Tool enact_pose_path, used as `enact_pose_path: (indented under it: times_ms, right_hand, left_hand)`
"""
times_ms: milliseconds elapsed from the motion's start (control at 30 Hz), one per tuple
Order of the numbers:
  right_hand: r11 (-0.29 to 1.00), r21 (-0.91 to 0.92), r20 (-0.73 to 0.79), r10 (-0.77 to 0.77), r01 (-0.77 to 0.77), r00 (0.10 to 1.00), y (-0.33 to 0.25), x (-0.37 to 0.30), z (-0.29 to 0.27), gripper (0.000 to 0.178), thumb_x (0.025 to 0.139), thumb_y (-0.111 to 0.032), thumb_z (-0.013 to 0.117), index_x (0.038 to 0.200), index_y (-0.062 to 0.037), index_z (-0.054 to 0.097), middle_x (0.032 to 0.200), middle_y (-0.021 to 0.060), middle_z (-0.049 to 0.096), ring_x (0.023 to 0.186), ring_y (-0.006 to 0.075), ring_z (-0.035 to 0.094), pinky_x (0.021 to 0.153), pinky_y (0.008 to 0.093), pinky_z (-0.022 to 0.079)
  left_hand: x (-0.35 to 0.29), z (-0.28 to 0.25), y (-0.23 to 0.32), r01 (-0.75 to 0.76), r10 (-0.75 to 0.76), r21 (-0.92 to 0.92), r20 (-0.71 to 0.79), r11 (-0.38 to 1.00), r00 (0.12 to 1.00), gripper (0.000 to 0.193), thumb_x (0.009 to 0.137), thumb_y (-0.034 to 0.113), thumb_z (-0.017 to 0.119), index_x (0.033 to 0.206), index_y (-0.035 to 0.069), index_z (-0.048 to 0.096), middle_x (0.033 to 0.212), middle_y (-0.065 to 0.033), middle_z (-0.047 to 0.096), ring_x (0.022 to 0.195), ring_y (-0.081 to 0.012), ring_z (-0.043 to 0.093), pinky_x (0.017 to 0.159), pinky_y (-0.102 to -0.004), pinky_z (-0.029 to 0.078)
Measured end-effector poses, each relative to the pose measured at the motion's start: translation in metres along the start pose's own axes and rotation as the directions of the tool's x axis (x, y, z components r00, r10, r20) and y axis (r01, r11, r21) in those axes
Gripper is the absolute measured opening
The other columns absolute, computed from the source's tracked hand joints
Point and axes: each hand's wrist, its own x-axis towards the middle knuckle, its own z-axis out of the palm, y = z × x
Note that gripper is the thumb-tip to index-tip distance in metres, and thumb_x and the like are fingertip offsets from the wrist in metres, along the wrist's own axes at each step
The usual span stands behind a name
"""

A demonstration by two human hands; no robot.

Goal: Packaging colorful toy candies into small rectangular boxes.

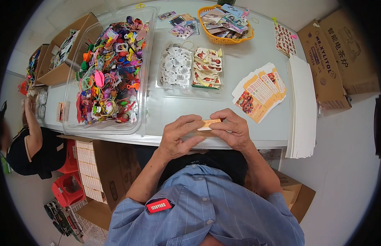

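Note:
Over the table's front edge, my left hand (179, 135) and my right hand (232, 130) hold a small orange-and-white carton (209, 123) between thumbs and fingers. Most of its sides are hidden by my fingers. To the right of my right hand lies a fanned stack of flat orange-and-white cartons (258, 92). Beyond my hands is a clear tray (161, 84) with two groups: small white packets (175, 65) on the left and red-and-cream printed cards (206, 67) on the right.
A large clear bin (143, 119) of colourful small toys stands left. At the back is a yellow basket (223, 40) of picture cards. Long white sheets (301, 110) lie at the right edge, near brown boxes (321, 61). A co-worker (32, 143) is at far left.

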Motion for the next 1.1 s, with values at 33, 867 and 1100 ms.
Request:
enact_pose_path:
  times_ms: [33, 867, 1100]
  right_hand:
    - [1.0, 0.001, 0.001, 0.0, 0.0, 1.0, -0.002, 0.001, 0.0, 0.026, 0.083, 0.003, 0.077, 0.107, -0.0065, 0.078, 0.115, 0.0145, 0.069, 0.097, 0.022, 0.066, 0.082, 0.0314, 0.053]
    - [0.968, -0.235, 0.035, -0.079, 0.085, 0.996, 0.002, 0.007, -0.005, 0.038, 0.078, 0.0, 0.081, 0.116, -0.0068, 0.074, 0.119, 0.0135, 0.068, 0.098, 0.0271, 0.067, 0.084, 0.0354, 0.054]
    - [0.958, -0.261, -0.02, -0.125, 0.116, 0.992, -0.023, 0.001, -0.002, 0.039, 0.07, 0.01, 0.075, 0.104, -0.0063, 0.067, 0.114, 0.0107, 0.069, 0.105, 0.0312, 0.069, 0.088, 0.0378, 0.057]
  left_hand:
    - [-0.001, 0.001, -0.001, 0.02, -0.019, 0.007, -0.018, 1.0, 1.0, 0.03, 0.085, -0.001, 0.077, 0.115, 0.003, 0.073, 0.114, -0.0157, 0.072, 0.099, -0.0271, 0.073, 0.085, -0.0341, 0.058]
    - [-0.001, -0.002, -0.016, -0.109, 0.096, 0.183, 0.082, 0.977, 0.992, 0.026, 0.083, -0.004, 0.078, 0.108, 0.005, 0.075, 0.116, -0.0148, 0.072, 0.096, -0.0281, 0.074, 0.08, -0.0325, 0.06]
    - [-0.023, 0.001, -0.008, 0.398, -0.43, -0.246, -0.094, 0.884, 0.898, 0.066, 0.092, 0.018, 0.076, 0.15, 0.003, 0.047, 0.132, -0.0145, 0.066, 0.115, -0.0196, 0.065, 0.081, -0.0325, 0.06]
